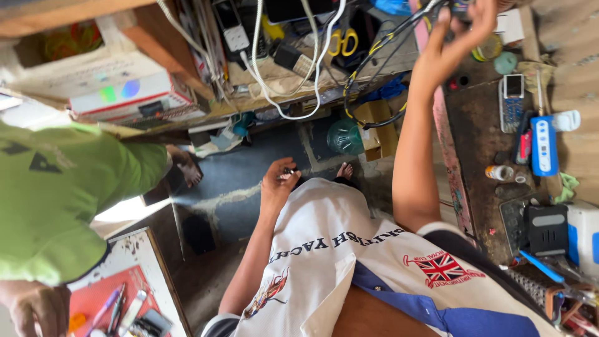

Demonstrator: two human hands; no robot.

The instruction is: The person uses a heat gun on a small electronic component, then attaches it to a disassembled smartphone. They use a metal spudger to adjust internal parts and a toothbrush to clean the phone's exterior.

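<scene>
A cluttered repair stall, bench (480,143) at right of frame. The left hand's (277,186) fingers pinch a small part (288,174) at centre. The right hand's (454,37) fingers curl round a dark object (460,7) among cables (380,50), upper right. The work seems midway, with both pieces held and neither set down.

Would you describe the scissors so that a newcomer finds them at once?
Look at the cluttered wooden shelf along the top of the view, draped with white cables. The scissors lie among the dark cables near its middle. Their bright yellow handle loops set them apart from the grey and black clutter.
</scene>
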